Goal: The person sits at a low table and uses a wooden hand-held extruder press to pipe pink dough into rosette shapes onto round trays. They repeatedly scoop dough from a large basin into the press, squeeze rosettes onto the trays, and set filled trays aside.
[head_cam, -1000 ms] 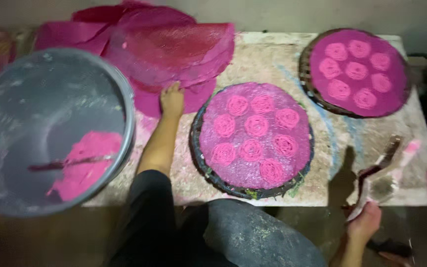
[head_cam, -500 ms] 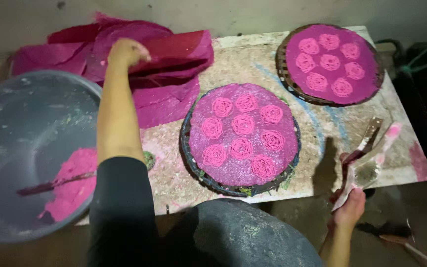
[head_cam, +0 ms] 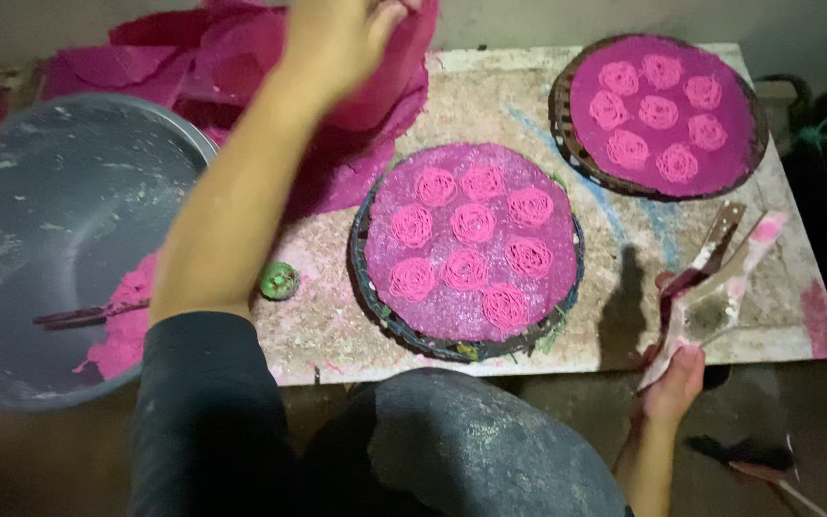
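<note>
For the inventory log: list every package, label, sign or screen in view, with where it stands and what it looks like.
None in view: no package, label, sign or screen.
What is there: two round trays of pink coils on the table, pink sheets at the back, and a grey basin at the left.

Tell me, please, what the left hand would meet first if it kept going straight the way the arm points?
Probably the pink sheets heaped at the table's far edge: the left hand already has a pink sheet at its fingers. Depth beyond is unclear, though a wall seems to follow.
</note>
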### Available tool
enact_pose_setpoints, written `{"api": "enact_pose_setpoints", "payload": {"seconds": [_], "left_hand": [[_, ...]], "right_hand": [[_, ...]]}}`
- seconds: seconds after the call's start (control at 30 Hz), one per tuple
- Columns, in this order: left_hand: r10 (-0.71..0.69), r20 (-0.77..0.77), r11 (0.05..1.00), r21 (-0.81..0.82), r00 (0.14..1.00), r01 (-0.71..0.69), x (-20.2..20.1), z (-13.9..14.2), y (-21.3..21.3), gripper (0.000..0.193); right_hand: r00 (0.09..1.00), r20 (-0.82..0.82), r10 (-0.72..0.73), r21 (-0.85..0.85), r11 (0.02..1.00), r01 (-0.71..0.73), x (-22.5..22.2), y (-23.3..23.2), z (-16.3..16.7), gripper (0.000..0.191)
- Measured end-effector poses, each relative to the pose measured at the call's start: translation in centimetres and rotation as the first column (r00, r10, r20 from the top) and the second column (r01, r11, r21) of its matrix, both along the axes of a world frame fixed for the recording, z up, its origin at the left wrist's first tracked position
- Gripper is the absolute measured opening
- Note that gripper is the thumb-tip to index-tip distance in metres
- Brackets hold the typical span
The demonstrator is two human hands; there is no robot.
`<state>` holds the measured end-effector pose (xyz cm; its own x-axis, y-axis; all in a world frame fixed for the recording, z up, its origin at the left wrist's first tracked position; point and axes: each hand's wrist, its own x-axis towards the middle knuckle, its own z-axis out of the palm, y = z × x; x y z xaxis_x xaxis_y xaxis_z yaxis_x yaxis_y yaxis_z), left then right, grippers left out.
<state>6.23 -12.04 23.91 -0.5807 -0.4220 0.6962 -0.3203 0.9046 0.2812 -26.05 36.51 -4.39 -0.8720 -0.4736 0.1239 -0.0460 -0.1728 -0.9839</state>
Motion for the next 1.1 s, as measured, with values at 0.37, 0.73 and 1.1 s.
{"api": "enact_pose_setpoints", "payload": {"seconds": [0.37, 0.73, 1.1], "left_hand": [[-0.205, 0.032, 0.897, 0.407, 0.978, 0.175, -8.0, -15.2, 23.8, 0.011], [-0.199, 0.003, 0.848, 0.502, 0.98, 0.17, -10.0, -22.5, 29.2, 0.017], [0.123, -0.949, -0.385, 0.225, 0.291, 0.895, -4.1, -14.6, 18.2, 0.08]], "right_hand": [[0.998, -0.024, 0.057, 0.015, 0.998, -0.057, -0.6, 0.8, 0.2, 0.044], [0.975, 0.046, 0.217, -0.062, 0.975, -0.214, 0.2, 1.7, -0.2, 0.062], [0.275, 0.509, 0.815, 0.172, 0.217, -0.961, 2.3, -7.0, 11.6, 0.073]]}}
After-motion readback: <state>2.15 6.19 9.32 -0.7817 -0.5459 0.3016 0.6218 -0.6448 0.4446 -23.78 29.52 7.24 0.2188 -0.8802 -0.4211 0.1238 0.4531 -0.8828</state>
